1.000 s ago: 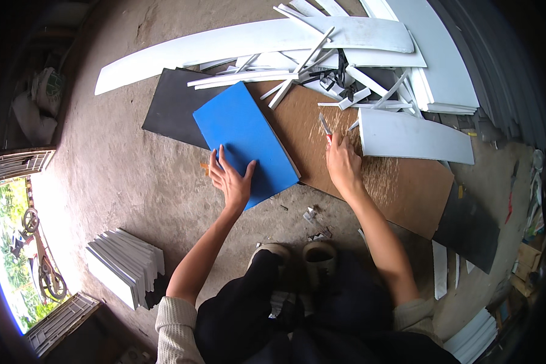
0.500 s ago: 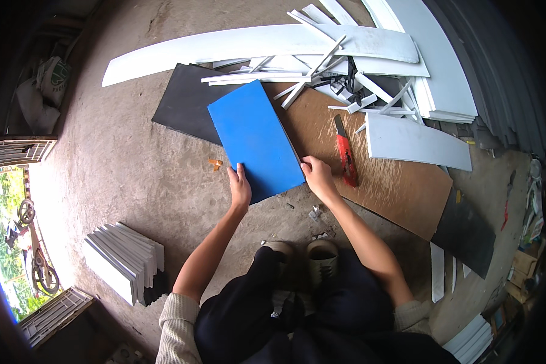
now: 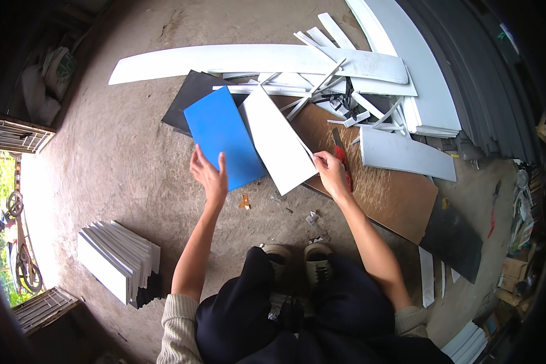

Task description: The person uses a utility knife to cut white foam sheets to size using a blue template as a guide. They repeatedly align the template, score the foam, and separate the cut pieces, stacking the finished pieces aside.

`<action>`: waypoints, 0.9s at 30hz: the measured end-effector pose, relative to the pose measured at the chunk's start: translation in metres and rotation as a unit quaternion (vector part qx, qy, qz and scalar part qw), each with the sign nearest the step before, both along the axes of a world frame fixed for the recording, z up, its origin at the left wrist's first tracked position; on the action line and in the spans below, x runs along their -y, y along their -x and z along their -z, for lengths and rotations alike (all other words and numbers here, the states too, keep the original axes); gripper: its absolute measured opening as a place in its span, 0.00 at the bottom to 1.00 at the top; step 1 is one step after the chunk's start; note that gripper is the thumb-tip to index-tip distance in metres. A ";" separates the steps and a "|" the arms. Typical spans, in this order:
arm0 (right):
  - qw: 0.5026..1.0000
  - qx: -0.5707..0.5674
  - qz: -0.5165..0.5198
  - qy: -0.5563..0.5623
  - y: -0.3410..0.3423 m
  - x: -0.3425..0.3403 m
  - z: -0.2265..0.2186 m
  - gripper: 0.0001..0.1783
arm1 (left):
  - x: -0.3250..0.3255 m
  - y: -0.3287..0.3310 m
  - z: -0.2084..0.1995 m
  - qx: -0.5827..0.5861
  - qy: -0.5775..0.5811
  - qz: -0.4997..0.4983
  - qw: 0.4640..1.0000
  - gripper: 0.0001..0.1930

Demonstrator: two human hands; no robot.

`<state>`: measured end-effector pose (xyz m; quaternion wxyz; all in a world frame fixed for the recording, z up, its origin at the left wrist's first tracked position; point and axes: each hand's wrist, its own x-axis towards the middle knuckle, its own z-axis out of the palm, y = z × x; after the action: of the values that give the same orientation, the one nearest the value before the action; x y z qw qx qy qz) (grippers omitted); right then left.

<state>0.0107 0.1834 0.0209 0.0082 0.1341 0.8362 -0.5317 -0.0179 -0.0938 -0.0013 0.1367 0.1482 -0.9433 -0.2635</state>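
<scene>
Looking down in the head view, I see the left hand (image 3: 209, 175) at the near left edge of a blue rectangular panel (image 3: 223, 138), fingers spread; I can't tell whether it touches. The right hand (image 3: 332, 175) pinches the right edge of a white rectangular panel (image 3: 279, 145), slanted just beside the blue one. Next to that hand, a red-handled utility knife (image 3: 338, 153) lies on a brown board (image 3: 394, 197).

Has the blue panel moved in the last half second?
Yes, left: judged against the brown board, the blue panel has shifted away, and a white panel now shows between them.
</scene>
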 end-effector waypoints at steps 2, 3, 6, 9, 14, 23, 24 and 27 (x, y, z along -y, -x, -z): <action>1.000 0.004 -0.004 0.003 0.000 -0.005 0.003 0.11 | -0.027 -0.009 -0.016 0.009 -0.045 0.213 0.976 0.42; 0.999 0.019 0.003 0.041 0.001 -0.002 0.001 0.11 | -0.039 -0.016 -0.025 0.006 -0.003 0.295 0.955 0.42; 0.992 0.049 0.017 0.115 -0.001 0.000 -0.013 0.12 | -0.076 -0.028 -0.053 0.028 0.058 0.412 0.909 0.43; 0.987 0.052 0.022 0.148 -0.005 0.003 -0.019 0.12 | -0.093 -0.028 -0.058 0.055 0.080 0.436 0.895 0.45; 0.989 -0.055 0.037 -0.130 -0.005 -0.021 -0.011 0.10 | -0.108 -0.027 -0.059 0.055 0.111 0.438 0.891 0.45; 0.922 0.008 0.011 -0.388 -0.011 -0.060 0.041 0.30 | -0.102 -0.029 -0.070 0.034 -0.001 0.421 0.906 0.42; 0.918 0.001 0.001 -0.396 -0.009 -0.055 0.039 0.29 | -0.098 -0.029 -0.072 0.029 -0.011 0.416 0.909 0.42; 0.909 0.034 -0.030 -0.414 -0.008 -0.047 0.030 0.27 | -0.089 -0.030 -0.078 0.006 -0.049 0.403 0.914 0.42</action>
<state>0.0189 0.2302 -0.0087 -0.0036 0.1189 0.9840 -0.1326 0.0123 -0.0051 0.0770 0.0063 -0.2361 -0.9098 -0.3411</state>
